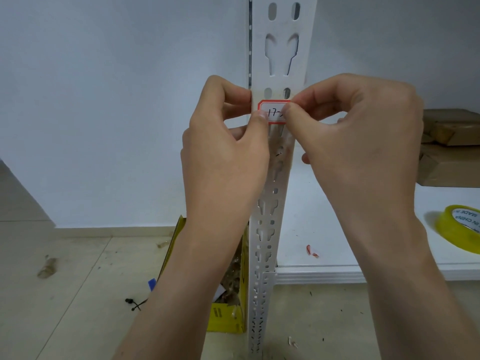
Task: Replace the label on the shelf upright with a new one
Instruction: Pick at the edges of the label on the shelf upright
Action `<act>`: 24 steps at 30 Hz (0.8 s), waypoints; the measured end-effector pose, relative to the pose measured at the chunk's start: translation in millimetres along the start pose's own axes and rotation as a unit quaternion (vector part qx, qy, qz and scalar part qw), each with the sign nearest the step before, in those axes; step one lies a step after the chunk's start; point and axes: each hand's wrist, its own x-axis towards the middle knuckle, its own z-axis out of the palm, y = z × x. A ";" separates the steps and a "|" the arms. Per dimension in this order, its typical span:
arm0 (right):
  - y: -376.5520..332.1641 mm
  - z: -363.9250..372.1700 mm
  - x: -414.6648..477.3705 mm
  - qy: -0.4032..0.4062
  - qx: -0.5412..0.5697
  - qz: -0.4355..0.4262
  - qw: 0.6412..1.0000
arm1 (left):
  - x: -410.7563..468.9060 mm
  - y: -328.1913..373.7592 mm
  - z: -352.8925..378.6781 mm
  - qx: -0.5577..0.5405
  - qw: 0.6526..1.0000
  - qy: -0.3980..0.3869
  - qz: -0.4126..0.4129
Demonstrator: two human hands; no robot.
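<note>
A white slotted shelf upright (280, 42) runs down the middle of the view. On it at hand height sits a white label (274, 113) with a red border and handwritten "17-". My left hand (226, 157) presses its thumb tip on the label's lower left corner, its fingers curled around the upright's left edge. My right hand (358, 136) covers the label's right end with thumb and forefinger pinched together there. Whether the label is stuck flat or lifted under the fingers is hidden.
A white shelf board (324, 216) lies to the right, with a small torn red-and-white scrap (311, 251), a roll of yellow tape (459, 228) and brown parcels (452, 146). A yellow box (228, 320) of scraps stands on the littered tile floor left of the upright.
</note>
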 end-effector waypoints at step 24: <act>-4.3 -0.4 0.3 -0.017 -0.013 0.000 1.000 | -0.2 -0.1 0.0 -0.003 1.000 0.002 -0.002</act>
